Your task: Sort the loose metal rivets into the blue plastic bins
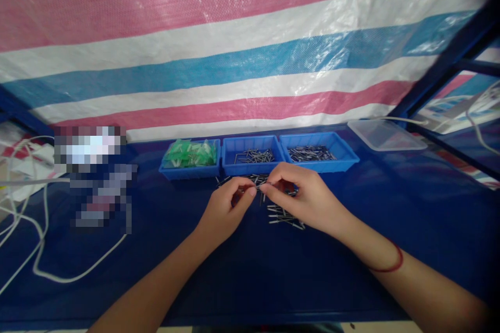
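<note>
My left hand (223, 207) and my right hand (308, 195) meet fingertip to fingertip above the blue table, in front of the bins. Each has thumb and forefinger pinched on a thin metal pin (258, 186), mostly covered by the fingers. A loose heap of similar dark and silver pins (258, 179) lies behind the fingertips, partly hidden. Under my right hand is another group of pins (287, 218), lying roughly side by side. Thin metal pieces also lie in the middle blue bin (250, 141) and the right blue bin (346, 152).
The left blue bin (190, 172) holds green bags with small pieces. A clear plastic lid (386, 134) lies at the back right. White cables (58, 278) loop on the left beside blurred-out items (89, 148). A striped sheet (234, 73) hangs behind the table (234, 286).
</note>
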Available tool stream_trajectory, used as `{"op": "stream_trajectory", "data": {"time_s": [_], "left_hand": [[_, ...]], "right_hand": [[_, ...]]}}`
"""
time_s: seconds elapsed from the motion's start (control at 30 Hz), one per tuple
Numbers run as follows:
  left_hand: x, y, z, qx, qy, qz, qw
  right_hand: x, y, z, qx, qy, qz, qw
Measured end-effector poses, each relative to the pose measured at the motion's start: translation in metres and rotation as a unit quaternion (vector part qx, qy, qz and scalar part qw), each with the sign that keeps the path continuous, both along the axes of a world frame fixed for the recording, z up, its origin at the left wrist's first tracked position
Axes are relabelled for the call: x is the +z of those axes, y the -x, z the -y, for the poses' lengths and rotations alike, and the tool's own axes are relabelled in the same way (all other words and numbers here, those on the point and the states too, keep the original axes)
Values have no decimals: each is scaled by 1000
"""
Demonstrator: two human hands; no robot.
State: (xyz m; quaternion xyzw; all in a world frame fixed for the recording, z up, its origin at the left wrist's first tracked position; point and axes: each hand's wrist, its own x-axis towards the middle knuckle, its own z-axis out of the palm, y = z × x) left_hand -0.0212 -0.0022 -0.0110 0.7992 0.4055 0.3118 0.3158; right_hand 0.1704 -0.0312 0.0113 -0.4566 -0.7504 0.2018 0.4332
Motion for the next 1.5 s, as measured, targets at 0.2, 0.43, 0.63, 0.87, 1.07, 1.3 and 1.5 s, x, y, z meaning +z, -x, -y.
{"op": "stream_trajectory", "data": {"time_s": [0.2,0.43,0.63,0.87,1.07,1.3,1.5], "left_hand": [[-2,-1,4,-61,-74,-66,993],[-11,-5,9,-149,-176,-183,956],[-8,-7,12,-156,-194,-244,937],[-10,-9,14,-138,-221,-260,930],[-11,-9,11,-102,-158,-229,955],[-7,-7,6,-10,-102,-83,991],[-6,-7,7,19,-56,-12,998]], "right_hand": [[8,-46,-18,-177,-36,69,981],[-10,-128,-39,-371,-63,261,889],[-21,-139,-42,-369,-56,299,878],[-4,-108,-36,-361,-70,196,909],[4,-60,-26,-134,0,162,978],[-2,-30,-17,76,53,105,990],[-7,-11,-12,29,48,-28,998]]}}
